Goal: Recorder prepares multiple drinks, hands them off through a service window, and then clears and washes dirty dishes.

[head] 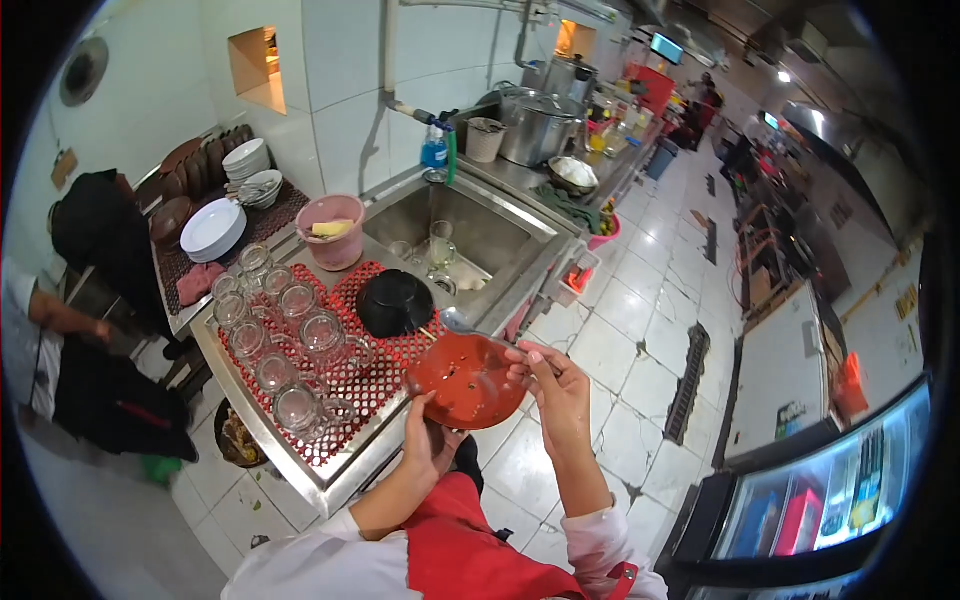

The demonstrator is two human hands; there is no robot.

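My left hand (427,442) grips the near left rim of a red bowl (469,382), which is dark outside and has small food scraps inside. Over its far right edge my right hand (555,382) holds a metal spoon (461,322), its bowl pointing left. A black bowl (395,304) lies upside down on a red perforated mat (360,409), just beyond the red bowl. Several glass mugs (300,409) stand on the mat to the left. What looks like a thin stick shows between the two bowls.
Beyond the mat are a pink bucket (330,255) with a yellow sponge and a steel sink (487,217) with glasses. White plates (214,229) are stacked at left. Two people stand at the left edge. A black bowl of scraps (240,439) is on the floor below the counter.
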